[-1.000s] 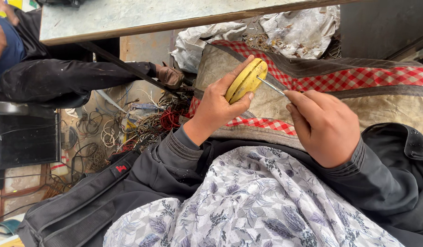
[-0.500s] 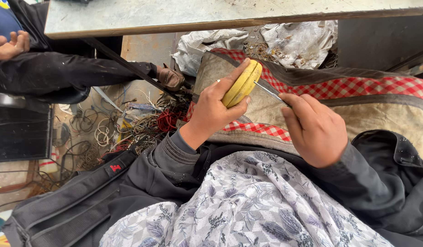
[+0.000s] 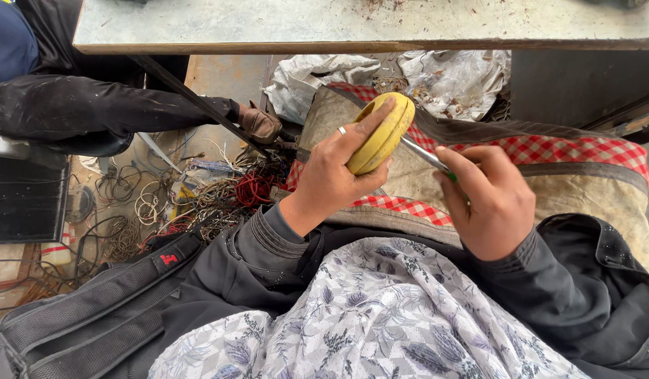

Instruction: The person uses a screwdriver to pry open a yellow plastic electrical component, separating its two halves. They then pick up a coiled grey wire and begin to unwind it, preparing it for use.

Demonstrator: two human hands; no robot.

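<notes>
Compared with a moment ago, the left hand [image 3: 333, 184] has tipped the yellow disc [image 3: 382, 133] a bit more upright and the other person's raised hand at top left is gone. The disc sits edge-on, long axis running lower-left to upper-right, pinched between thumb and fingers above the checked sack [image 3: 549, 165]. The right hand [image 3: 487, 200] has its fingers curled tight round a thin metal tool [image 3: 423, 153], tip touching the disc. A tangle of wires [image 3: 219, 196] lies on the floor left, under the table [image 3: 338, 28].
</notes>
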